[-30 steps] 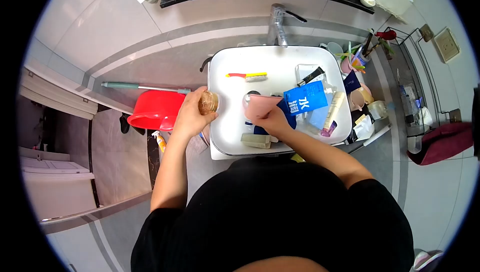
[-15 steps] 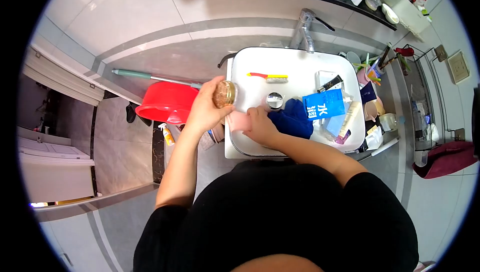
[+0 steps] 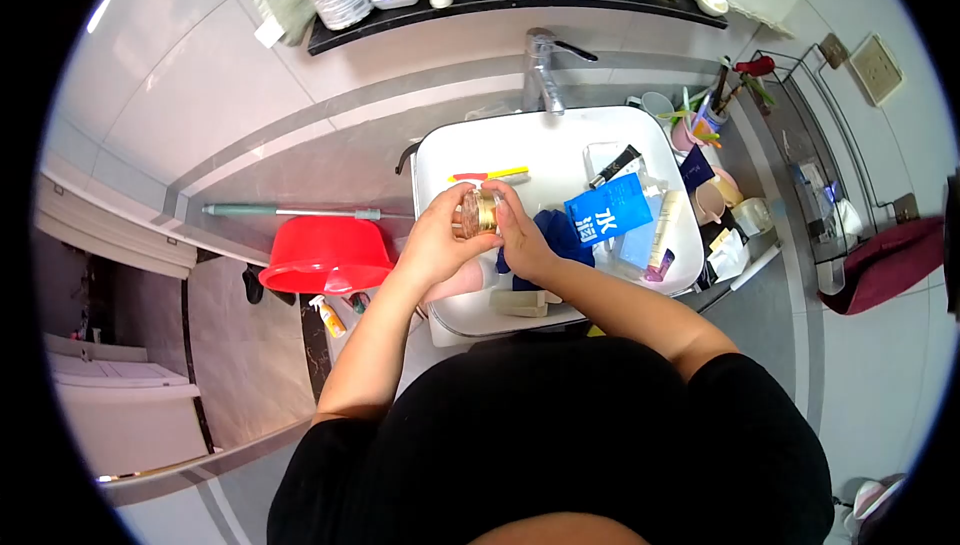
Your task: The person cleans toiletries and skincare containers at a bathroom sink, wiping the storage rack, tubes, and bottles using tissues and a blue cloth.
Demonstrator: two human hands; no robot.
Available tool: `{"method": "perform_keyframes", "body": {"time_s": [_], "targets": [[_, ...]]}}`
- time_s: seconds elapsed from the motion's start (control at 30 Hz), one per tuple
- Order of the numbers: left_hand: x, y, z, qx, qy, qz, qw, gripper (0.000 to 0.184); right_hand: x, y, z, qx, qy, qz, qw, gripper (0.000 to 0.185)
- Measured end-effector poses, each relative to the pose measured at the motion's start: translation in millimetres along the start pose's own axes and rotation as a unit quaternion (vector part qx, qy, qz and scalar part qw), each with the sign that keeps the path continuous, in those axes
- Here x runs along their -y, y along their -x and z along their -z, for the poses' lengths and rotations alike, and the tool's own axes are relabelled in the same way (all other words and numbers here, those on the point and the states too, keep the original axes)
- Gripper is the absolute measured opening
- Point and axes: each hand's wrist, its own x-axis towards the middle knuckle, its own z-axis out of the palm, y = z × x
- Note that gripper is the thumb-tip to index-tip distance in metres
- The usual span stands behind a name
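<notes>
- Over the sink [image 3: 440,150] in the head view, a small jar [image 3: 480,214] with a gold band was held up between two hands.
- The left hand [image 3: 437,245] gripped one side; the right hand [image 3: 524,245] curled against the other.
- Handling seemed partway: the jar was not set down, and whether it was open could not be told.
- A brush [image 3: 489,175] and blue packet [image 3: 608,210] lay loose in the sink.
</notes>
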Motion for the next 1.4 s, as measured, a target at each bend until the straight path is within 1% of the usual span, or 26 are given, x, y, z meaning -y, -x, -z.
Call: {"method": "perform_keyframes", "body": {"time_s": [0.1,0.13,0.2,0.23,0.27,0.3,0.37,0.47,0.5,0.53,0.57,0.6,0.63,0.67,0.7,0.73,0.83,0.87,0.93,0.97,1.03,1.07,1.13,1.17,1.3,1.4], "targets": [[-5,-8,-7,-0.005,-0.069,-0.054,0.996,0.07,11,7,13,-0.007,-0.053,-0.123,0.991,0.039],[-3,-11,-8,-0.007,-0.09,-0.077,0.993,0.07,11,6,16,-0.003,-0.085,-0.135,0.987,0.042],[5,-27,-1,0.072,-0.039,-0.026,0.996,0.073,6,0,22,0.006,-0.149,-0.156,0.977,0.048],[10,-37,4,0.11,-0.013,0.001,0.994,0.075,1,-2,29,-0.003,-0.077,-0.178,0.981,0.052],[19,-50,7,0.116,-0.075,-0.016,0.99,0.073,-5,-6,36,-0.013,-0.004,-0.2,0.98,0.055],[40,-66,6,0.072,-0.228,-0.072,0.968,0.064,-11,-8,43,-0.024,0.067,-0.22,0.973,0.059],[52,-91,2,0.106,-0.427,-0.044,0.897,0.049,-8,-1,58,-0.052,0.068,-0.212,0.973,0.062],[61,-89,-18,0.196,-0.507,-0.036,0.839,0.038,19,21,75,-0.073,0.086,-0.206,0.972,0.054],[80,-85,-25,0.182,-0.508,-0.061,0.84,0.032,19,29,82,-0.069,0.092,-0.199,0.973,0.052],[61,-83,-26,0.251,-0.513,-0.013,0.821,0.028,1,35,89,-0.088,0.13,-0.168,0.973,0.049],[126,-86,-34,0.159,-0.504,-0.15,0.835,0.026,-1,43,96,-0.104,0.179,-0.116,0.971,0.046],[133,-90,-36,0.194,-0.521,-0.142,0.819,0.028,26,52,99,-0.106,0.194,-0.111,0.969,0.043],[123,-89,-39,0.166,-0.503,-0.079,0.844,0.03,19,57,107,-0.134,0.184,-0.093,0.969,0.042],[124,-91,-42,0.147,-0.516,-0.083,0.84,0.032,27,62,113,-0.173,0.163,-0.054,0.97,0.041],[174,-108,-39,0.182,-0.561,-0.125,0.798,0.032,34,67,120,-0.193,0.149,-0.062,0.968,0.038],[82,-91,-40,0.161,-0.544,-0.054,0.821,0.031,51,73,129,-0.207,0.149,-0.045,0.966,0.037],[0,-109,-45,0.132,-0.484,-0.131,0.855,0.033,114,95,160,-0.234,0.225,0.036,0.945,0.033],[-31,-118,-50,0.128,-0.441,-0.19,0.868,0.041,138,103,172,-0.246,0.264,0.062,0.931,0.033],[-106,-127,-72,0.097,-0.331,-0.286,0.894,0.038,176,124,202,-0.277,0.401,0.125,0.864,0.034],[-144,-132,-86,0.082,-0.283,-0.346,0.891,0.035,197,135,217,-0.283,0.44,0.135,0.842,0.033],[-201,-154,-118,0.108,-0.215,-0.368,0.898,0.034,237,157,237,-0.328,0.532,0.192,0.757,0.029],[-224,-168,-135,0.108,-0.179,-0.396,0.894,0.035,252,170,246,-0.346,0.551,0.182,0.737,0.028],[-262,-202,-174,0.116,-0.117,-0.358,0.919,0.037,271,193,263,-0.379,0.625,0.174,0.66,0.026],[-274,-226,-192,0.097,-0.131,-0.356,0.92,0.037,282,201,269,-0.392,0.655,0.179,0.621,0.023],[-298,-306,-248,0.003,-0.218,-0.369,0.903,0.036,293,236,299,-0.436,0.656,0.122,0.604,0.022],[-302,-345,-270,0.045,-0.238,-0.429,0.87,0.03,297,257,317,-0.44,0.674,0.084,0.587,0.025]]}}
